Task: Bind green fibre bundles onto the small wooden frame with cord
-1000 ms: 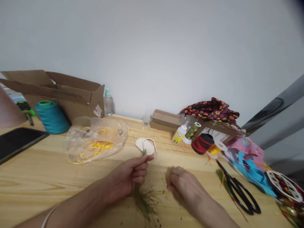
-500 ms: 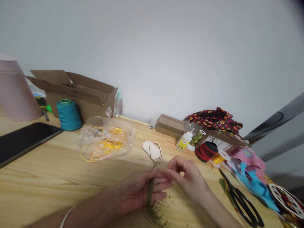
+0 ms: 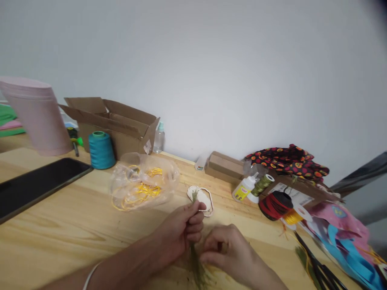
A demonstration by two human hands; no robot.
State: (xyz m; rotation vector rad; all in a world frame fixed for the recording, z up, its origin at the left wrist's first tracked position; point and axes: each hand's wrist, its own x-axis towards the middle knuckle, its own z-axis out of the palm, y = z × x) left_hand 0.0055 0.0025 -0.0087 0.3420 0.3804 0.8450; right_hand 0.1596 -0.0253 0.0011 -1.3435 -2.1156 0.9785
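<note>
Green bundle (image 3: 196, 266) in the left hand (image 3: 191, 225), just in front of the white cut-out (image 3: 206, 198).
The left hand's fingers curl closed around the bundle, whose upper tip overlaps the white cut-out in view while its loose strands spread toward the person; the right hand (image 3: 230, 250), thumb and fingers bent narrow beside those strands, is nearer the person than the cut-out, and whether it pinches anything I cannot tell; left of the cut-out lies a clear plastic bag (image 3: 142, 179) with yellow cord (image 3: 151, 188); right of it are a glue bottle (image 3: 244, 188) and, farther, a red spool (image 3: 275, 205); black scissors (image 3: 317, 262) lie right of it and nearer the person.
</note>
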